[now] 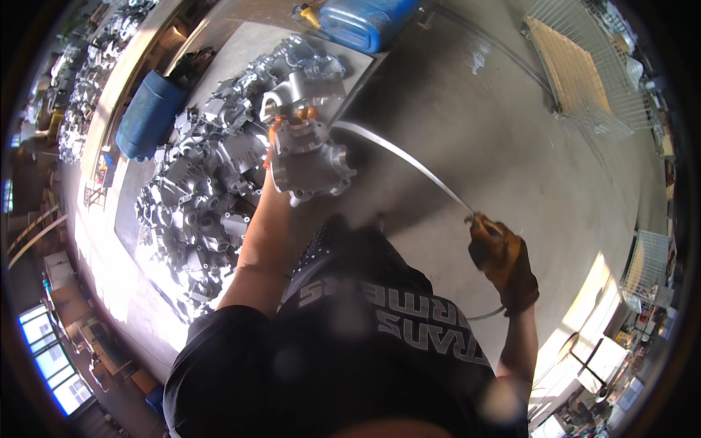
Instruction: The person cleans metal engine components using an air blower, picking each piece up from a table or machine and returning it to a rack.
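My left hand (274,133), in an orange glove, is closed on a grey metal casting (310,169) with a round flange and bolt lugs. Orange fingertips show between this piece and another cast section (312,87) just above. Whether the two are one casting I cannot tell. Off to the right, my right hand (504,264), in a brown-orange work glove, grips one end of a long thin pale rod (409,158). The rod looks bowed here, and its far tip comes close to the casting's right side. A thin grey hose (488,317) runs below the right glove.
To the left, a large heap of similar castings (197,197) lies on a pale sheet (252,45). A blue drum (148,115) stands beyond it, and a blue jug (365,22) at the far edge. Wire-mesh crates (573,69) stand far right on the concrete floor (562,182).
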`<state>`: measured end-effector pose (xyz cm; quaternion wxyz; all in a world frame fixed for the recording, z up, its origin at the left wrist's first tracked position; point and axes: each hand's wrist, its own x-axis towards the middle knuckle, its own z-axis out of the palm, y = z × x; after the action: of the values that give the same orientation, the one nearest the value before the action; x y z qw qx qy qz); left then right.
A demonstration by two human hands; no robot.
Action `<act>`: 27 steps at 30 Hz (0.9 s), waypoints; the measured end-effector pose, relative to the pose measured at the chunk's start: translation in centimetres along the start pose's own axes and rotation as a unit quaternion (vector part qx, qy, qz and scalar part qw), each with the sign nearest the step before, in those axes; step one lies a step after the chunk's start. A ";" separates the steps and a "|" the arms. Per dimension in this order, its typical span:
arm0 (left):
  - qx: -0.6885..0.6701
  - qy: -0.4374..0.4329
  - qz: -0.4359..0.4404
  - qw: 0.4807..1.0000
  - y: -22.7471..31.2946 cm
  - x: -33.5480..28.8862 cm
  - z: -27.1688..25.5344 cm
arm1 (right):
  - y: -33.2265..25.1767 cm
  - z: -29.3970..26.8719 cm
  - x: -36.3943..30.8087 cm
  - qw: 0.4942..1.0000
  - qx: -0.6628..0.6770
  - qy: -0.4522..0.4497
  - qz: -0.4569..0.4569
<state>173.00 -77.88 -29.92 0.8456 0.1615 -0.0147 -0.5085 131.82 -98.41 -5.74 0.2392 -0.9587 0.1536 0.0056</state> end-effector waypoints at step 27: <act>0.273 0.455 0.372 0.762 31.7 18.8 -13.4 | -4.8 -1.4 31.4 0.970 0.144 -0.085 0.176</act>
<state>211.72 -77.01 -36.09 0.7958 0.5797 0.1749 0.0046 163.10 -104.19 -4.96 0.3825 -0.8679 0.2986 0.1066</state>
